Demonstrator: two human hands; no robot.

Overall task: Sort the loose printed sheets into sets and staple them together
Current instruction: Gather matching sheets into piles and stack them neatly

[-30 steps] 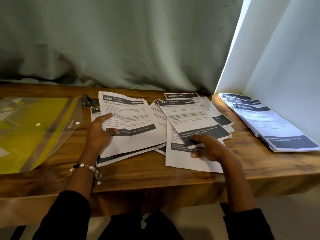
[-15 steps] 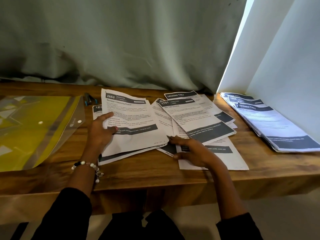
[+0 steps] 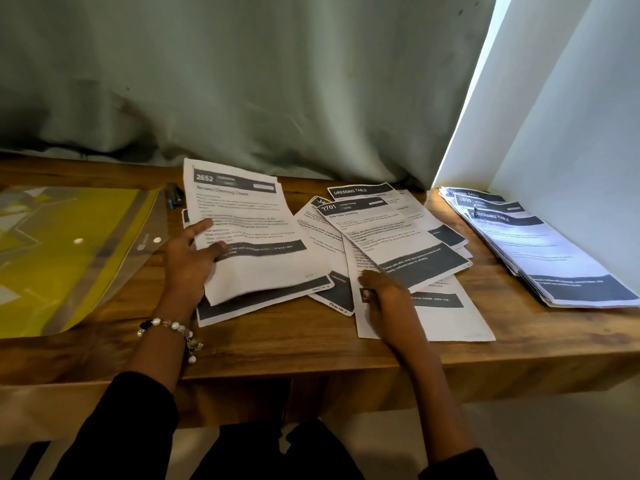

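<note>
Loose printed sheets lie spread over the middle of the wooden desk [image 3: 277, 344]. My left hand [image 3: 190, 261] grips the left edge of the sheet headed 2652 [image 3: 252, 233], whose top is raised off the sheets under it. My right hand [image 3: 384, 296] rests flat on a white sheet [image 3: 443, 320] at the front of the fanned pile, fingers tucked under the sheet headed 2701 [image 3: 384, 237]. A "Dressing Table" sheet [image 3: 360, 191] pokes out behind. A dark stapler [image 3: 175, 195] with a blue tip lies behind the left sheets, partly hidden.
A clear plastic folder [image 3: 69, 251] with yellow contents covers the desk's left side. A separate stack of printed sheets [image 3: 547, 251] lies at the right against the white wall [image 3: 571, 133]. A grey-green curtain [image 3: 242, 81] hangs behind the desk.
My left hand has lifted the 2652 sheet so that its top stands higher. My right hand slid the bottom white sheet out to the right, then stayed on it.
</note>
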